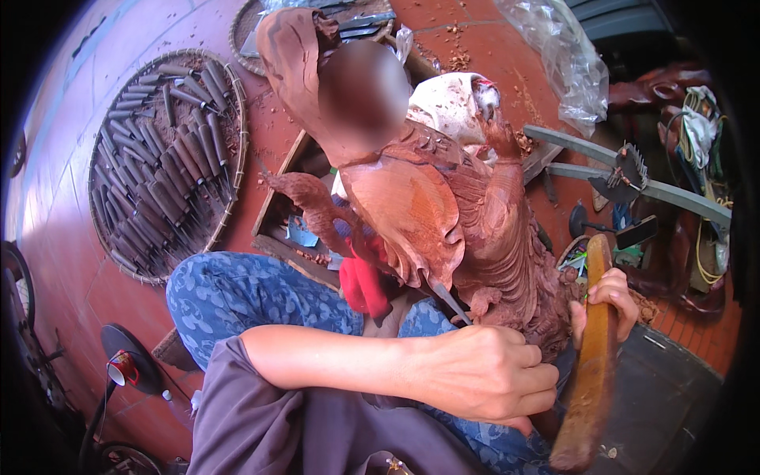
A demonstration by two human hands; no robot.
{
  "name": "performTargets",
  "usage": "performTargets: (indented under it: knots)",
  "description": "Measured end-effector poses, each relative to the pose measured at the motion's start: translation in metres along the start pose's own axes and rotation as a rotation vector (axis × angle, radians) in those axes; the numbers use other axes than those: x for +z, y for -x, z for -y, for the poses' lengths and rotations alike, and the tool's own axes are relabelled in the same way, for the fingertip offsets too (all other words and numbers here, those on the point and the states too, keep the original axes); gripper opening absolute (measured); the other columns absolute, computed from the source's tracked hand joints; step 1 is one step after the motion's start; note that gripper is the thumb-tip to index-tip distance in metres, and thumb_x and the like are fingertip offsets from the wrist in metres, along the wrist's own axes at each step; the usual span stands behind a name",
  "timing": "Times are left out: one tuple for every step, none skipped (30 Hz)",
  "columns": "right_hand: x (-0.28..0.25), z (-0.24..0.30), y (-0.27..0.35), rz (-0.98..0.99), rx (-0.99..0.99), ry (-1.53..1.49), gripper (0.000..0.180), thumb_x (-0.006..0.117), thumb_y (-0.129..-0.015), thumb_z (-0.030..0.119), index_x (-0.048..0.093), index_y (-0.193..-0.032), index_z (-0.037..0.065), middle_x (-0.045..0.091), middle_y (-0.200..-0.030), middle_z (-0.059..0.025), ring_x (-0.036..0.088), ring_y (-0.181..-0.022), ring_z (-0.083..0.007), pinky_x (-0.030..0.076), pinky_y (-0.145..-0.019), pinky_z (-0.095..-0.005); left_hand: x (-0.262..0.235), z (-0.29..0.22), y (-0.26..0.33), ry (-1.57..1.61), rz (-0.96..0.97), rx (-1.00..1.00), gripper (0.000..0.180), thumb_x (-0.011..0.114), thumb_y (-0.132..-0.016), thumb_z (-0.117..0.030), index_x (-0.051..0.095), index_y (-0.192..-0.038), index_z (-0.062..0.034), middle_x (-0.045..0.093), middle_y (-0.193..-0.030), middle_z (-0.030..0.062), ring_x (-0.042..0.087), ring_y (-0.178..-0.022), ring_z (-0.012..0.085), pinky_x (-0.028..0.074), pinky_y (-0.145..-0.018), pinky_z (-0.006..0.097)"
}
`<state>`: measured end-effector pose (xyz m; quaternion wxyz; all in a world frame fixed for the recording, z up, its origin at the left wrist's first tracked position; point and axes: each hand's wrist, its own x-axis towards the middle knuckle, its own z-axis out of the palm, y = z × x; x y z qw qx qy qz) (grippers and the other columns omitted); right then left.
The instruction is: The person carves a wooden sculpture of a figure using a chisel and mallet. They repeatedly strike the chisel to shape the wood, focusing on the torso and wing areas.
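Observation:
A reddish-brown carved wooden figure (507, 229) leans across in front of my lap, with a smooth orange-toned carved panel (400, 206) facing up. My left hand (495, 376) is closed around a chisel (450, 302), whose metal blade meets the lower edge of that panel. The chisel's handle is mostly hidden in my fist. On the right, my right hand (613, 305) wraps round a long flat wooden mallet (590, 380). The mallet's lower end is slightly blurred and lies just right of my left fist.
A round woven tray (229, 214) full of wooden-handled chisels (162, 178) rests on the red tiled floor at left. Another tray of tools (364, 24) stands at the top. A metal clamp bar (681, 198) and clear plastic sheet (562, 55) lie right; a red cup (123, 368) stands lower left.

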<state>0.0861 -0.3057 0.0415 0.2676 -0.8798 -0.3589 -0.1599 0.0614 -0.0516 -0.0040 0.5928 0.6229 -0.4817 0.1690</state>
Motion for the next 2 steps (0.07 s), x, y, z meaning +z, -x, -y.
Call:
performTargets:
  knots:
    - [-0.0025,0.0005,0.003,0.041,-0.018,0.013,0.053,0.083,-0.078,0.014,0.044,-0.113,0.006,0.052,-0.082,-0.006,0.052,-0.072,-0.0195,0.046,-0.078,-0.0457,0.0013,-0.0004,0.0016,0.046,0.013,-0.022,0.04,0.066,-0.082,-0.048,0.061,-0.093,-0.0095,0.053,-0.086,-0.0009,0.052,-0.068,0.0111,0.04,-0.053,0.025]
    - [-0.0056,-0.001,0.0084,0.082,-0.036,0.026,0.06,0.086,-0.076,0.017,0.043,-0.117,0.006,0.053,-0.084,-0.006,0.052,-0.073,-0.0199,0.045,-0.079,-0.0463,0.0018,-0.0012,0.0035,0.091,0.026,-0.043,0.042,0.065,-0.082,-0.049,0.061,-0.094,-0.0094,0.054,-0.086,-0.0009,0.053,-0.069,0.0114,0.041,-0.053,0.027]
